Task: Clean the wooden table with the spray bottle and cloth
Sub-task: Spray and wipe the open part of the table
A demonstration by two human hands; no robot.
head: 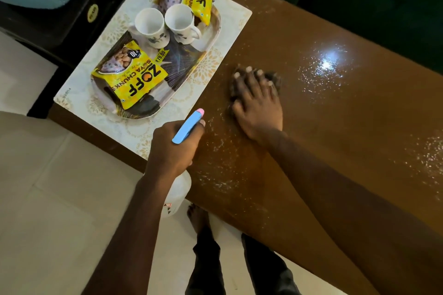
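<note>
The left hand [172, 148] has its grip curled round the spray bottle [188, 126], low in the middle of the frame. The right hand [257, 105] lies flat, grip loose, pressing the cloth [275, 78] on the wet surface [335, 127] in the middle. A big wipe toward the upper left could bump the tray [217, 29] and tip the cups [149, 24].

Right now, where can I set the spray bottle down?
Bare wooden table lies right of the right hand and cloth, though speckled with spray, and along the near edge beside the left hand gripping the spray bottle. The left end is crowded: the placemat carries a tray of mugs and packets.
</note>
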